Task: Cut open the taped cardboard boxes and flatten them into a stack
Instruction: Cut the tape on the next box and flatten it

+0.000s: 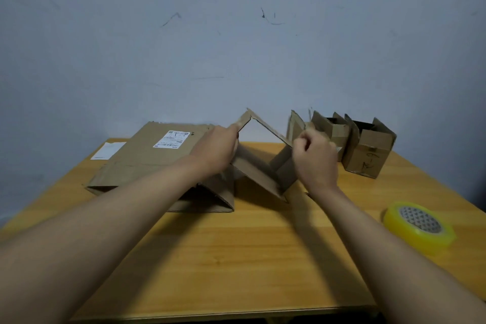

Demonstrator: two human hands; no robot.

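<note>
Yellow tape roll sits right of the half-collapsed cardboard box I hold mid-table: left hand fingers extended on one flap, right hand curled gripping the other, flattened box left.

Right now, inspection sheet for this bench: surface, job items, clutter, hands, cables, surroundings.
Surface: wooden table, against the wall.
Job's things: open box at centre, tilted on edge, part collapsed; flattened box with a shipping label at left rear; two small boxes, flaps up, at right rear.
Clutter: yellow tape roll lying flat near the right edge; white paper at left rear.
Hands: left hand holds the open box's left panel, grip not clear; right hand curled round its right panel, motion-blurred.
Cables: nothing seen.
Surroundings: pale wall with dark scuffs. No cutter seen.
</note>
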